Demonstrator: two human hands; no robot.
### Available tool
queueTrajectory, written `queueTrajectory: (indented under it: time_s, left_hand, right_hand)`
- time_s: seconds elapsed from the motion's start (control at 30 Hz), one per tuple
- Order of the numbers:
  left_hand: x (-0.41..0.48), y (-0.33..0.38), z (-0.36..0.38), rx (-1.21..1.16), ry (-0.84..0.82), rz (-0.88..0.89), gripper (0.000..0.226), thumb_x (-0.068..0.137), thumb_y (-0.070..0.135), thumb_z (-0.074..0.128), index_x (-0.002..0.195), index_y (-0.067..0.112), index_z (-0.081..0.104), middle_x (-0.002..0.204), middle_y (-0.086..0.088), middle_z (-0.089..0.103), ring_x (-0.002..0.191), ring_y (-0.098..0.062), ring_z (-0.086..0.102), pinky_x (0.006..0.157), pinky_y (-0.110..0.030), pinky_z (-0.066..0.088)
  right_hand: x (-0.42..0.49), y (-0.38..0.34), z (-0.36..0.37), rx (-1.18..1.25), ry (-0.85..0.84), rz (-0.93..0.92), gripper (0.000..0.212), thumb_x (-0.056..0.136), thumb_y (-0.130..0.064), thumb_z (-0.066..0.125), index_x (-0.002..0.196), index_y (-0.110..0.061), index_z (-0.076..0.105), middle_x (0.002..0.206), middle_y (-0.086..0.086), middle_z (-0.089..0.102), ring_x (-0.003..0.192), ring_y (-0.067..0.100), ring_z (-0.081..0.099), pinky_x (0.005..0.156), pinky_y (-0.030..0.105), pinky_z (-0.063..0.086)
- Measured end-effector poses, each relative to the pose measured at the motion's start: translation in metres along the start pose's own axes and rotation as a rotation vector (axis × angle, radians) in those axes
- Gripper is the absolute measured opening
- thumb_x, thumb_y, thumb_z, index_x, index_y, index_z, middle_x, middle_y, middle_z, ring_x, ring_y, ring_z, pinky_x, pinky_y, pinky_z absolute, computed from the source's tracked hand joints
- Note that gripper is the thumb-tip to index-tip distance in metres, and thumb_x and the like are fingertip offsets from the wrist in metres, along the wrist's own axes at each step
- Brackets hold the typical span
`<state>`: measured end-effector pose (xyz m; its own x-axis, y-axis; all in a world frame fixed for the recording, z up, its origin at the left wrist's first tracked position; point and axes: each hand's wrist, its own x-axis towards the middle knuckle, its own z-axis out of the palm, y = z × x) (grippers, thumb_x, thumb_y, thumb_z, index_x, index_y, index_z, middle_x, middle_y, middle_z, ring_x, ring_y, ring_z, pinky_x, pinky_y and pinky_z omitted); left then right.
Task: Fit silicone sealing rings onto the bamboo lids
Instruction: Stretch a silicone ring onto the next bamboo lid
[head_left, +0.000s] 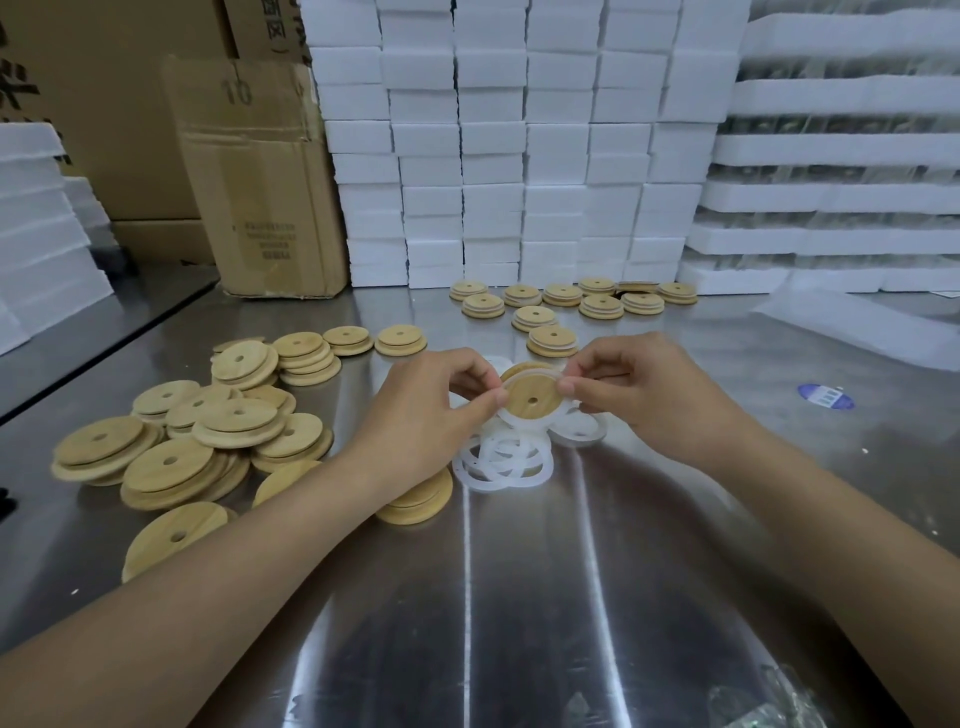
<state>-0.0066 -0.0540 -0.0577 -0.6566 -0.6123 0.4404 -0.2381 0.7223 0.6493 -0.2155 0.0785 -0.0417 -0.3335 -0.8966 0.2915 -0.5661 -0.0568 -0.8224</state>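
Note:
A round bamboo lid (531, 393) with a centre hole is held up between both hands above the steel table. My left hand (434, 402) pinches its left edge and my right hand (631, 395) pinches its right edge. A translucent white silicone ring (519, 419) sits around the lid's rim, partly hanging below it. Under the hands lies a loose heap of white silicone rings (506, 460). A pile of bare bamboo lids (208, 431) spreads over the left of the table.
Lids carrying white rings (553, 306) lie in small stacks at the back of the steel table (519, 597). White foam boxes (519, 156) are stacked behind, cardboard boxes (260, 176) at the back left. A blue sticker (826, 396) lies to the right.

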Motion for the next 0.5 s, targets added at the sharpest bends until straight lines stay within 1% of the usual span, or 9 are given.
queueTrajectory:
  time_s: [0.03, 0.07, 0.13, 0.2, 0.3, 0.37, 0.5]
  left_hand:
    - [-0.0002, 0.0003, 0.0002, 0.008, 0.005, -0.002, 0.015, 0.095, 0.03, 0.08, 0.085, 0.038, 0.072, 0.086, 0.021, 0.076, 0.091, 0.006, 0.071, 0.074, -0.005, 0.048]
    - [-0.0005, 0.0004, 0.0002, 0.02, 0.013, -0.004, 0.016, 0.094, 0.03, 0.081, 0.084, 0.038, 0.072, 0.085, 0.021, 0.076, 0.091, 0.006, 0.071, 0.074, -0.005, 0.048]
    - [-0.001, 0.0003, 0.0001, 0.044, 0.026, -0.015, 0.016, 0.093, 0.03, 0.081, 0.083, 0.037, 0.072, 0.085, 0.02, 0.077, 0.091, 0.008, 0.071, 0.073, -0.003, 0.047]
    - [-0.0015, 0.0, 0.0002, 0.061, 0.023, -0.027, 0.014, 0.092, 0.031, 0.083, 0.082, 0.035, 0.073, 0.084, 0.019, 0.077, 0.091, 0.009, 0.071, 0.073, -0.001, 0.046]
    - [-0.0017, -0.0011, 0.0, 0.088, -0.002, -0.035, 0.014, 0.092, 0.033, 0.083, 0.081, 0.034, 0.074, 0.082, 0.021, 0.075, 0.091, 0.014, 0.067, 0.072, 0.002, 0.042]
    - [-0.0012, -0.0018, -0.0008, 0.095, -0.012, -0.044, 0.013, 0.093, 0.034, 0.082, 0.082, 0.033, 0.075, 0.083, 0.022, 0.075, 0.09, 0.016, 0.065, 0.07, 0.002, 0.04]
    - [0.0019, -0.0031, -0.003, 0.079, -0.046, -0.06, 0.011, 0.092, 0.033, 0.084, 0.084, 0.03, 0.078, 0.085, 0.019, 0.076, 0.091, 0.014, 0.066, 0.069, 0.0, 0.042]
  right_hand:
    - [-0.0002, 0.0003, -0.0001, -0.027, -0.005, -0.007, 0.007, 0.091, -0.013, 0.081, 0.087, -0.011, 0.077, 0.082, 0.003, 0.08, 0.078, 0.011, 0.074, 0.075, 0.024, 0.058]
    - [0.0001, 0.0013, 0.0001, -0.059, -0.005, -0.011, 0.007, 0.091, -0.013, 0.082, 0.086, -0.012, 0.077, 0.082, 0.001, 0.08, 0.079, 0.012, 0.076, 0.076, 0.023, 0.058]
    - [0.0007, 0.0042, 0.0014, -0.102, -0.007, -0.008, 0.006, 0.09, -0.01, 0.083, 0.087, -0.01, 0.077, 0.085, 0.005, 0.081, 0.085, 0.019, 0.078, 0.082, 0.027, 0.061]
    - [0.0002, 0.0067, 0.0028, -0.114, -0.021, 0.001, 0.005, 0.091, -0.011, 0.082, 0.088, -0.009, 0.077, 0.086, 0.006, 0.08, 0.086, 0.024, 0.078, 0.085, 0.033, 0.061]
    - [0.0001, 0.0091, 0.0028, -0.16, -0.039, -0.027, 0.008, 0.093, -0.016, 0.081, 0.089, -0.01, 0.077, 0.085, 0.004, 0.079, 0.086, 0.024, 0.076, 0.087, 0.038, 0.06]
    - [0.0007, 0.0095, 0.0021, -0.202, -0.044, -0.062, 0.01, 0.093, -0.018, 0.08, 0.088, -0.011, 0.076, 0.085, 0.001, 0.078, 0.085, 0.019, 0.074, 0.085, 0.034, 0.058]
    - [0.002, 0.0098, -0.0019, -0.277, -0.069, -0.093, 0.012, 0.096, -0.024, 0.077, 0.088, -0.015, 0.075, 0.085, -0.004, 0.076, 0.083, 0.009, 0.071, 0.075, 0.016, 0.049]
